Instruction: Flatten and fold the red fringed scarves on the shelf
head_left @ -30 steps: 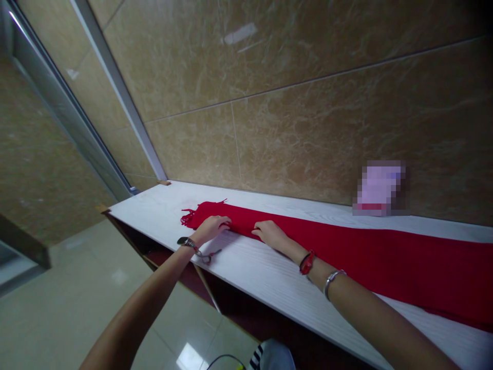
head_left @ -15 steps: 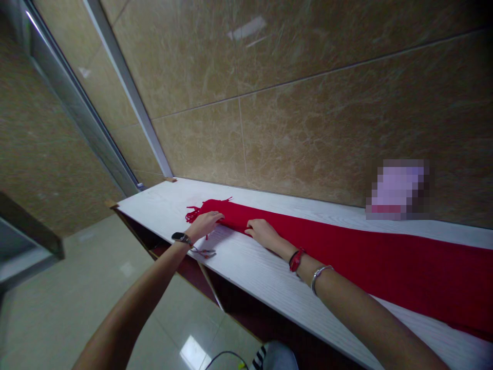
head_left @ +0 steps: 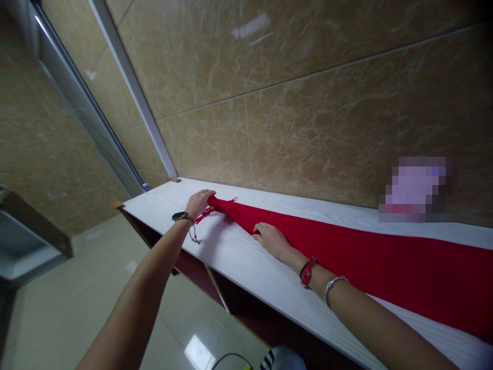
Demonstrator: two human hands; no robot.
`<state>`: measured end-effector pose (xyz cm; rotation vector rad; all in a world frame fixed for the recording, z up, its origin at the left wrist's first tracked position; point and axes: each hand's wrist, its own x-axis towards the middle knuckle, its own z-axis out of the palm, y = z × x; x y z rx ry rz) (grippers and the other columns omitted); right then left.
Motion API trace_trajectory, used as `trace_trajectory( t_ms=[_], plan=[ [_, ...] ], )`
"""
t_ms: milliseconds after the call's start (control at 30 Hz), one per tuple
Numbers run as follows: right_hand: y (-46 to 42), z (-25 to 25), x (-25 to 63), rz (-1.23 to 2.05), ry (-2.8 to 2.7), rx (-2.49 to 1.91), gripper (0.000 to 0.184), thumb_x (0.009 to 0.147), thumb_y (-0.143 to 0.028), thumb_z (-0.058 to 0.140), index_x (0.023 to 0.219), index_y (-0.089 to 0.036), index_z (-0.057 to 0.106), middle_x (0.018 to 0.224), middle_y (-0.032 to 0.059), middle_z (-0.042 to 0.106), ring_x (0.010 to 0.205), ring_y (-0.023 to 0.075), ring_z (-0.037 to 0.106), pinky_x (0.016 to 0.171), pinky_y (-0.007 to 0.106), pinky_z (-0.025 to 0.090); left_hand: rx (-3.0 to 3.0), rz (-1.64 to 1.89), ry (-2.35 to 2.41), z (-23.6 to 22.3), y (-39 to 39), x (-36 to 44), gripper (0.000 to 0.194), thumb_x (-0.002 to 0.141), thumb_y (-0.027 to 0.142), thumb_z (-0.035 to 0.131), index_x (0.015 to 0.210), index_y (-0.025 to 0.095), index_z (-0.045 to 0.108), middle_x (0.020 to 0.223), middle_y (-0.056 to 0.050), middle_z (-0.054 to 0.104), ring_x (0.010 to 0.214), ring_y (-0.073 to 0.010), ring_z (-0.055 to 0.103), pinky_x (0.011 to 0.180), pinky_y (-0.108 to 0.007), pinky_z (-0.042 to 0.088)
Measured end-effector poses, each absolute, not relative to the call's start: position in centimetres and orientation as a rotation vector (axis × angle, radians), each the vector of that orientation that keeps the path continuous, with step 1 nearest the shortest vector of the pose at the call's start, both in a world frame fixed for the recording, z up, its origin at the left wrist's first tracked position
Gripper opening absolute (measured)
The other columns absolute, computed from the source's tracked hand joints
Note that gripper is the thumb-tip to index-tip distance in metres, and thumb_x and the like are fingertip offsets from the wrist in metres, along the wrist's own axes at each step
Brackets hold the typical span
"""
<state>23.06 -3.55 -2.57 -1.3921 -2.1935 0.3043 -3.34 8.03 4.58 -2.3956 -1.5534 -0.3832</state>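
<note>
A long red scarf (head_left: 346,241) with a fringed end lies along the white top of a low cabinet (head_left: 231,262). My left hand (head_left: 199,203) is closed on the near corner of the fringed end and lifts it off the surface, so the cloth slopes up and casts a shadow. Strands of fringe hang below its fingers. Farther along, my right hand (head_left: 270,239) has its fingers curled on the scarf's near edge, low against the cabinet top. Its fingertips are partly hidden.
Behind the cabinet rises a brown marble-tiled wall (head_left: 308,128). A blurred-out pinkish item (head_left: 414,187) stands against it at the right. Open compartments show under the cabinet's front edge. A dark cable (head_left: 233,354) lies on the tiled floor near a foot.
My left hand has raised the scarf's fringed corner and moved it up and away from the cabinet's front edge. The right hand stays at the near edge. The view has shifted slightly.
</note>
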Motion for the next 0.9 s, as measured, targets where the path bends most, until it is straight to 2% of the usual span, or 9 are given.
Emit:
trace_trajectory(
  t_ms=[100, 167, 300, 467, 567, 633, 767, 833, 900],
  plan=[
    [-3.4, -2.8, 23.1, 0.307, -2.192, -1.389, 0.009, 0.083, -0.021, 0.052, 0.085, -0.017, 0.060, 0.089, 0.0050, 0.063, 0.084, 0.0152, 0.055, 0.072, 0.024, 0.039, -2.420, -0.410, -1.644, 4.7, 8.9, -3.1, 0.033, 0.080, 0.003, 0.038, 0.106, 0.010, 0.056, 0.102, -0.008, 0.061, 0.095, -0.0151, 0.053, 0.087, -0.027, 0.040],
    [-3.2, -3.0, 23.2, 0.307, -2.194, -1.374, 0.009, 0.082, -0.021, 0.052, 0.085, -0.017, 0.060, 0.088, 0.0049, 0.063, 0.084, 0.0154, 0.055, 0.072, 0.024, 0.039, -2.445, -0.387, -1.726, 3.8, 8.7, -3.3, 0.030, 0.083, 0.013, 0.040, 0.110, 0.009, 0.054, 0.097, -0.009, 0.063, 0.088, -0.0158, 0.057, 0.081, -0.027, 0.044],
    [-2.9, -3.3, 23.2, 0.306, -2.192, -1.349, 0.010, 0.082, -0.020, 0.052, 0.086, -0.017, 0.060, 0.088, 0.0052, 0.063, 0.083, 0.0154, 0.056, 0.074, 0.025, 0.039, -2.535, -0.277, -1.824, 1.2, 7.3, -3.7, 0.041, 0.078, 0.034, 0.052, 0.115, 0.015, 0.052, 0.097, -0.005, 0.066, 0.082, -0.0160, 0.061, 0.072, -0.023, 0.047],
    [-2.8, -3.5, 23.1, 0.292, -2.212, -1.346, 0.011, 0.082, -0.020, 0.052, 0.087, -0.016, 0.061, 0.088, 0.0052, 0.062, 0.083, 0.0155, 0.055, 0.073, 0.025, 0.039, -2.287, -0.251, -2.047, -0.2, 6.9, -2.3, 0.040, 0.078, 0.046, 0.047, 0.104, 0.017, 0.056, 0.092, -0.009, 0.066, 0.086, -0.0222, 0.062, 0.072, -0.029, 0.047],
    [-2.8, -3.6, 23.1, 0.270, -2.228, -1.345, 0.011, 0.082, -0.021, 0.052, 0.088, -0.016, 0.061, 0.088, 0.0054, 0.062, 0.084, 0.0157, 0.055, 0.074, 0.025, 0.039, -2.097, -0.238, -2.158, -0.2, 7.4, -0.8, 0.035, 0.076, 0.042, 0.051, 0.097, 0.015, 0.058, 0.091, -0.014, 0.065, 0.088, -0.0288, 0.061, 0.070, -0.035, 0.046],
    [-2.8, -3.6, 23.1, 0.260, -2.236, -1.345, 0.011, 0.082, -0.021, 0.052, 0.088, -0.016, 0.061, 0.088, 0.0055, 0.062, 0.084, 0.0158, 0.055, 0.074, 0.025, 0.039, -2.021, -0.249, -2.184, 0.3, 7.7, -0.3, 0.029, 0.076, 0.031, 0.050, 0.099, 0.016, 0.057, 0.095, -0.015, 0.063, 0.091, -0.0288, 0.060, 0.070, -0.035, 0.046],
    [-2.8, -3.6, 23.2, 0.265, -2.234, -1.361, 0.010, 0.083, -0.021, 0.052, 0.086, -0.017, 0.060, 0.088, 0.0052, 0.062, 0.084, 0.0156, 0.055, 0.073, 0.025, 0.039, -1.848, -0.315, -2.203, 2.6, 8.1, -1.7, 0.031, 0.081, 0.017, 0.036, 0.108, 0.018, 0.052, 0.107, -0.015, 0.056, 0.099, -0.0260, 0.056, 0.077, -0.036, 0.043],
    [-2.9, -3.5, 23.2, 0.270, -2.230, -1.369, 0.009, 0.083, -0.021, 0.052, 0.085, -0.017, 0.060, 0.087, 0.0049, 0.062, 0.084, 0.0153, 0.055, 0.072, 0.024, 0.039, -1.747, -0.335, -2.215, 4.1, 8.1, -3.4, 0.034, 0.084, 0.016, 0.030, 0.113, 0.018, 0.048, 0.114, -0.016, 0.051, 0.107, -0.0274, 0.050, 0.083, -0.040, 0.040],
    [-3.0, -3.3, 23.2, 0.273, -2.232, -1.379, 0.009, 0.083, -0.021, 0.052, 0.085, -0.017, 0.060, 0.088, 0.0048, 0.062, 0.083, 0.0152, 0.055, 0.072, 0.024, 0.039, -1.643, -0.330, -2.264, 5.5, 8.0, -5.3, 0.037, 0.086, 0.019, 0.026, 0.119, 0.014, 0.044, 0.115, -0.021, 0.049, 0.108, -0.0312, 0.048, 0.081, -0.044, 0.040]
  ],
)
